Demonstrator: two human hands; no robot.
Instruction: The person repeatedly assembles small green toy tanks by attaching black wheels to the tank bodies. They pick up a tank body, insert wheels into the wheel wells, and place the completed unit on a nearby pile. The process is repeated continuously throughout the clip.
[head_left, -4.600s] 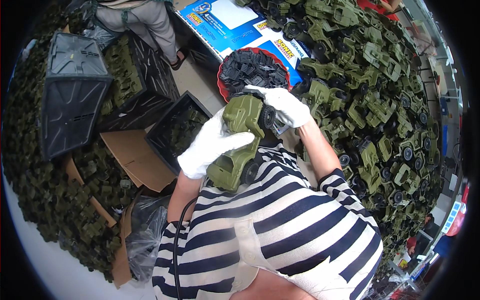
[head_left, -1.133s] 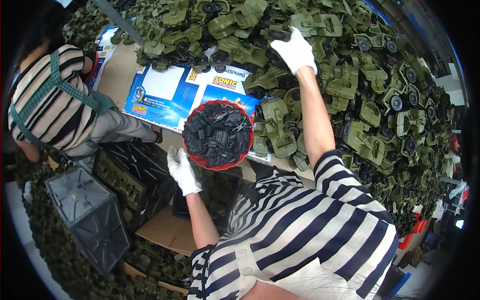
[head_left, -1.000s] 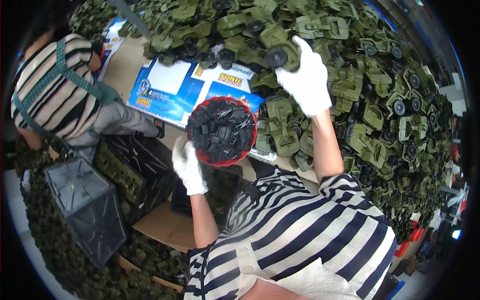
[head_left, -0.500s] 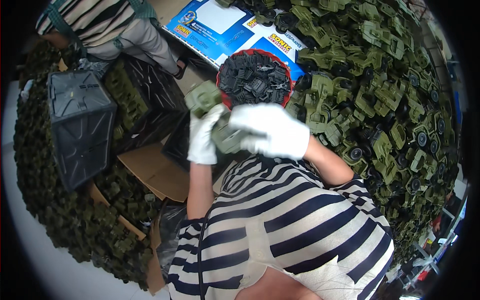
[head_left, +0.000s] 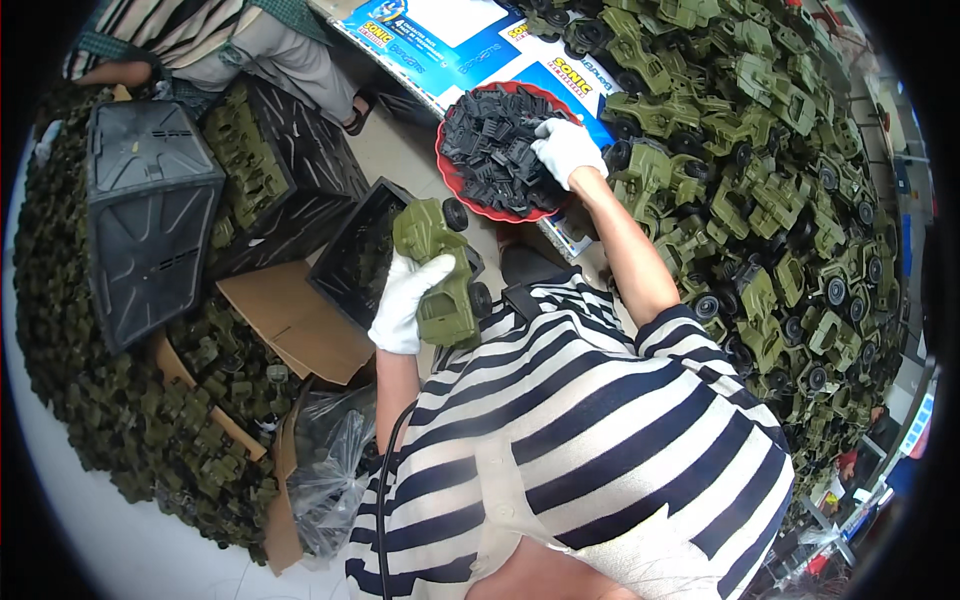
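Note:
My gloved left hand (head_left: 402, 300) grips an olive-green toy jeep (head_left: 437, 268), tilted on its side with black wheels showing along its right edge. My right hand (head_left: 567, 150), also in a white glove, reaches into the right side of a red scalloped bowl (head_left: 447, 180). Small black plastic parts (head_left: 500, 140) heap up inside that bowl. The right fingers are bent down among the parts; whether a piece is between them is hidden.
Many green toy jeeps (head_left: 760, 200) pile up on the right. The bowl sits at the edge of a table covered with blue-and-white printed card (head_left: 470, 60). To the left stand black crates (head_left: 150, 210), a cardboard flap (head_left: 290, 320) and clear plastic (head_left: 335, 480). Another person (head_left: 270, 60) is at the upper left.
My right hand has left the jeep and moved up and right into the bowl. The left hand keeps the jeep, now lower and turned so its wheels show.

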